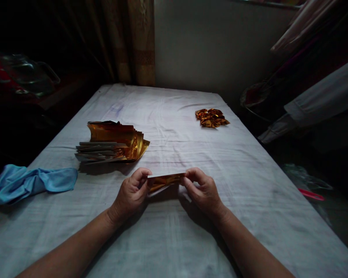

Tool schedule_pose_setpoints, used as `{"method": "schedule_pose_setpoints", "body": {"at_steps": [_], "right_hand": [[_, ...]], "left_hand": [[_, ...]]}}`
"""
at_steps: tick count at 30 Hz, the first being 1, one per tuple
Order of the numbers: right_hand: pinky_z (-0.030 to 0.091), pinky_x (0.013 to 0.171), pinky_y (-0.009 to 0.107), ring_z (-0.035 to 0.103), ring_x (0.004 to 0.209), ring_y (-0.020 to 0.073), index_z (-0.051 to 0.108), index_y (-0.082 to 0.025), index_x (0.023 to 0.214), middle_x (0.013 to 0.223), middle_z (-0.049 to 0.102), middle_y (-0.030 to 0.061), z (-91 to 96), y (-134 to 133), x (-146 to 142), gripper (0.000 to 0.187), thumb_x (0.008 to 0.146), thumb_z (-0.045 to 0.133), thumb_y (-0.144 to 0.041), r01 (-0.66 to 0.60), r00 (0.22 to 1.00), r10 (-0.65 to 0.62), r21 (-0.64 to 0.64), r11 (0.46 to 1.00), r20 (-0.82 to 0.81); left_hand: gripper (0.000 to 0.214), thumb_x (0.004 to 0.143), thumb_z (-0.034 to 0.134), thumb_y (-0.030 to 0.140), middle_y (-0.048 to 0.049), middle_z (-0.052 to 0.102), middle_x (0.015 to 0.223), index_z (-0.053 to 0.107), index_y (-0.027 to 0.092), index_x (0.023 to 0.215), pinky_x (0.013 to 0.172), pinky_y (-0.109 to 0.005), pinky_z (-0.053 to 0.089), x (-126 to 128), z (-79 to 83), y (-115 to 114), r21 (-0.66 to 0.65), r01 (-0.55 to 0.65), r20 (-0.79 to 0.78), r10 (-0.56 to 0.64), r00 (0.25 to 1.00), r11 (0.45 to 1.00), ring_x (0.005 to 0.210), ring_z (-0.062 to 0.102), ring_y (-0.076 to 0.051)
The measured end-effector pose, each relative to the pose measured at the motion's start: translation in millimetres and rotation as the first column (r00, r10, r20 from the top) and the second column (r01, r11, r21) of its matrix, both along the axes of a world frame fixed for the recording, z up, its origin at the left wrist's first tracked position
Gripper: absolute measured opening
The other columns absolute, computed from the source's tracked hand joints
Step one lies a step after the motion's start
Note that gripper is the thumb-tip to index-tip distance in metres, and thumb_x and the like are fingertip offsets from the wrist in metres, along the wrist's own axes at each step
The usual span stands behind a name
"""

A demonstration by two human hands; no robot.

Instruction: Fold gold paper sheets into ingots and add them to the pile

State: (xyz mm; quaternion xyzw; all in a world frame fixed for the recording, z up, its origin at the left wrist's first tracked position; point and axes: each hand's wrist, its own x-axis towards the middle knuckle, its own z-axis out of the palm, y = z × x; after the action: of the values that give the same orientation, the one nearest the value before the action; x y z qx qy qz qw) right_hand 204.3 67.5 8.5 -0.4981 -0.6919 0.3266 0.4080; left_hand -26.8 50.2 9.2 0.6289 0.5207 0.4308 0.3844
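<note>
Between my two hands a sheet of gold foil paper (pixel 166 182) is stretched, its long upper edge level and its lower part bent. My left hand (pixel 134 192) pinches one end between thumb and fingers. The other end is pinched by my right hand (pixel 202 190) in the same way. Beyond my left hand lies a stack of gold foil paper (pixel 114 135), curled, with grey backs showing at its near side. Farther off, toward the right edge, sits a small cluster of folded gold foil pieces (pixel 211 117).
A white cloth (pixel 174 239) covers the flat surface under my hands. At the left edge lies a crumpled light blue cloth (pixel 37 183). A glass jug (pixel 29 73) stands at the dark left side. Hanging clothes (pixel 321 92) and a pink-red item (pixel 311 194) are off the right edge.
</note>
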Motion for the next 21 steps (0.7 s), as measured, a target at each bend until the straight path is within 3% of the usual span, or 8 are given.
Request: {"method": "schedule_pose_setpoints", "body": {"at_steps": [3,6,10,13,16,18,21], "right_hand": [[0.044,0.055,0.022,0.053,0.056,0.0117,0.057,-0.022,0.076,0.063,0.057,-0.0029,-1.5,-1.2,-4.9,0.024,0.086,0.058,-0.043,-0.008,0.992,-0.009,-0.129,0.992,-0.129],[0.041,0.05,0.022,0.051,0.052,0.0114,0.056,-0.021,0.074,0.059,0.054,-0.0038,-4.2,-0.3,-8.0,0.027,0.083,0.06,-0.046,-0.005,0.987,-0.033,-0.236,0.972,-0.156],[0.038,0.049,0.022,0.052,0.051,0.0121,0.057,-0.022,0.072,0.057,0.055,-0.0034,-6.3,1.4,-8.4,0.023,0.082,0.058,-0.042,0.078,0.996,-0.088,-0.226,0.971,-0.032],[0.04,0.052,0.023,0.056,0.054,0.0134,0.06,-0.022,0.073,0.059,0.06,-0.0028,-7.2,2.1,-6.8,0.019,0.083,0.057,-0.038,0.145,0.986,-0.127,-0.18,0.973,0.109],[0.041,0.054,0.023,0.06,0.055,0.0142,0.061,-0.023,0.075,0.061,0.064,-0.0029,-7.9,2.3,-6.0,0.014,0.083,0.057,-0.034,0.182,0.962,-0.145,-0.147,0.972,0.232],[0.041,0.055,0.024,0.061,0.055,0.0143,0.061,-0.024,0.076,0.062,0.066,-0.0031,-8.1,2.3,-6.5,0.012,0.083,0.057,-0.033,0.199,0.946,-0.158,-0.122,0.972,0.283],[0.04,0.056,0.024,0.062,0.056,0.0147,0.062,-0.024,0.076,0.063,0.068,-0.0031,-8.1,2.3,-8.0,0.013,0.084,0.057,-0.033,0.211,0.931,-0.171,-0.095,0.973,0.324]], "left_hand": [[0.039,0.086,0.063,0.057,0.006,0.051,0.058,0.053,0.019,0.088,0.05,-0.019,0.037,3.7,-1.7,-0.3,-0.149,0.03,0.202,0.001,0.979,0.988,0.051,0.048,-0.009],[0.039,0.089,0.062,0.052,0.0071,0.053,0.058,0.055,0.018,0.108,0.055,-0.021,0.043,3.2,-5.4,0.3,-0.168,0.035,0.16,-0.008,0.987,0.985,0.053,0.053,-0.011],[0.055,0.093,0.056,0.037,0.0038,0.064,0.077,0.04,0.021,0.144,0.067,-0.025,0.052,-3.5,-7.6,1.7,0.054,-0.044,-0.191,0.054,0.98,0.998,0.066,0.063,-0.013],[0.053,0.093,0.058,0.031,-0.0075,0.065,0.117,0.042,0.024,0.144,0.092,-0.038,0.054,-8.3,-6.1,3.0,0.334,-0.045,-0.383,0.179,0.906,0.941,0.102,0.065,-0.021],[0.031,0.095,0.053,0.021,-0.0096,0.061,0.129,0.059,0.024,0.126,0.104,-0.042,0.047,-7.9,-4.2,1.9,0.477,0.091,-0.482,0.173,0.859,0.874,0.121,0.058,-0.024],[0.027,0.097,0.049,0.017,-0.0077,0.066,0.123,0.063,0.024,0.118,0.104,-0.042,0.048,-5.1,-4.5,-0.8,0.462,0.244,-0.541,0.053,0.839,0.853,0.118,0.06,-0.023],[0.027,0.098,0.05,0.024,-0.0075,0.071,0.122,0.065,0.022,0.121,0.107,-0.048,0.044,-1.2,-6.6,-6.0,0.352,0.401,-0.633,-0.101,0.768,0.846,0.118,0.062,-0.025]]}}
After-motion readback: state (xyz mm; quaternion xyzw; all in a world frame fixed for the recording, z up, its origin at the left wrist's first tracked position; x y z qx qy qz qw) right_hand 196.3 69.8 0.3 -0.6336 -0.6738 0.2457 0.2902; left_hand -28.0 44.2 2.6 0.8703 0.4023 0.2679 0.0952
